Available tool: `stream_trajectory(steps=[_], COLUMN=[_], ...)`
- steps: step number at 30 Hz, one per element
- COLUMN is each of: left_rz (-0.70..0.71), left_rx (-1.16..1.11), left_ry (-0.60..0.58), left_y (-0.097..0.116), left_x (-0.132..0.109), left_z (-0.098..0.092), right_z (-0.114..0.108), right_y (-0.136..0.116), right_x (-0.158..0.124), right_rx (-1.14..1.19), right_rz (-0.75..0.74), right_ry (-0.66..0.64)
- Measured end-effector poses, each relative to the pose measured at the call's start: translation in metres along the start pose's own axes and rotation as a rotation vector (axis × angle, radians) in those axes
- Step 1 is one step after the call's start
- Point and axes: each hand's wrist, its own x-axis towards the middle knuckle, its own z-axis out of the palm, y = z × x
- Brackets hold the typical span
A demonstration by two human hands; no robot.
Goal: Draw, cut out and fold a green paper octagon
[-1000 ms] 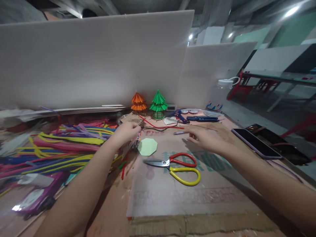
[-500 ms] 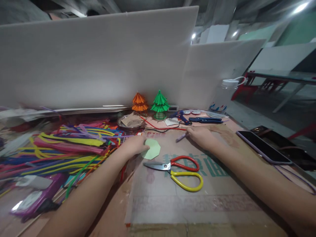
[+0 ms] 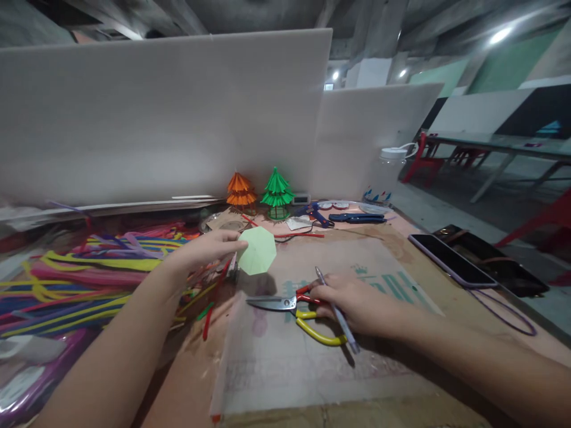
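Between the fingertips and thumb of my left hand (image 3: 207, 248) is a pale green octagonal piece of paper (image 3: 257, 252), held up above the far left of the work sheet (image 3: 276, 380). My right hand (image 3: 357, 303) has a pen (image 3: 342, 324) lodged in its fingers, its tip slanting away to the upper left. Beneath those fingers lie the scissors (image 3: 273, 304), blades toward the left, with one red and one yellow handle. My right hand partly covers the handles; whether its fingers grip them is hidden.
Colourful pipe cleaners (image 3: 93, 267) are heaped at left, by a purple power strip (image 3: 49, 368). An orange paper tree (image 3: 241, 193) and a green one (image 3: 277, 196) stand at the back, near a glue gun (image 3: 322, 216). A phone (image 3: 451, 259) and bottle (image 3: 387, 172) are at right.
My right hand has come back from the far side of the sheet with the pen, down onto the scissors' handles. My left hand has lifted the green paper up and slightly left.
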Motion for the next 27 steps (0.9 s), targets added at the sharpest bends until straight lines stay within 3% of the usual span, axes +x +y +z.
stream_trajectory(steps=[4,7,12,14,16,19,23,27], left_rz=[0.099,0.13,0.099,0.071,0.064,0.087,0.145,0.186], left_rx=[-0.084,-0.078,0.031,0.074,0.092,0.073,-0.004,-0.042], left_ry=[-0.055,-0.152,-0.347,-0.342,-0.258,-0.041,0.241,0.345], left_y=[0.015,0.022,0.022,0.02,0.02,0.02,0.013,0.001], left_x=[-0.008,-0.004,0.013,0.019,0.023,0.026,0.032,0.038], left_z=[0.009,0.024,0.072,0.093,0.109,0.121,0.125,0.126], right_z=[0.011,0.014,-0.002,-0.012,-0.018,-0.018,-0.012,-0.012], right_y=[-0.011,0.0,0.063,0.092,0.117,0.14,0.149,0.148], right_x=[-0.001,-0.004,-0.028,-0.039,-0.047,-0.05,-0.046,-0.045], right_rx=[0.041,0.056,0.02,-0.006,-0.04,-0.07,-0.092,-0.11], right_rz=[0.072,0.123,0.307,0.401,0.478,0.553,0.575,0.576], right_ry=[-0.067,-0.028,0.109,0.19,0.282,0.378,0.425,0.432])
